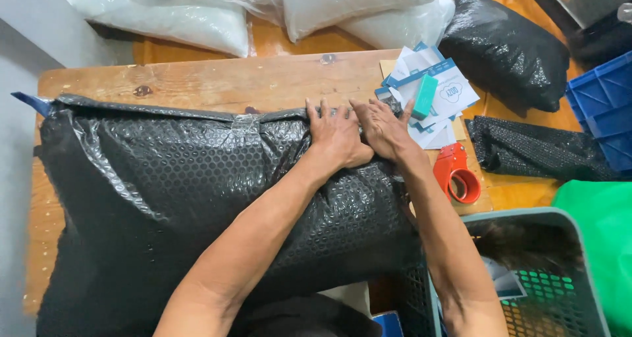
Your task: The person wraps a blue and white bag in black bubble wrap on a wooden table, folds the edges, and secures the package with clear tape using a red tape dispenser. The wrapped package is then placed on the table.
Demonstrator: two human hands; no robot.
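Pressing flat, both hands (362, 134) open, gripping nothing, on black bubble-wrap parcel (197, 205) lying across surface (197, 80), at its far right corner. Risking fold springing open; tape dispenser (455, 174) sitting beyond reach of pinned hands.
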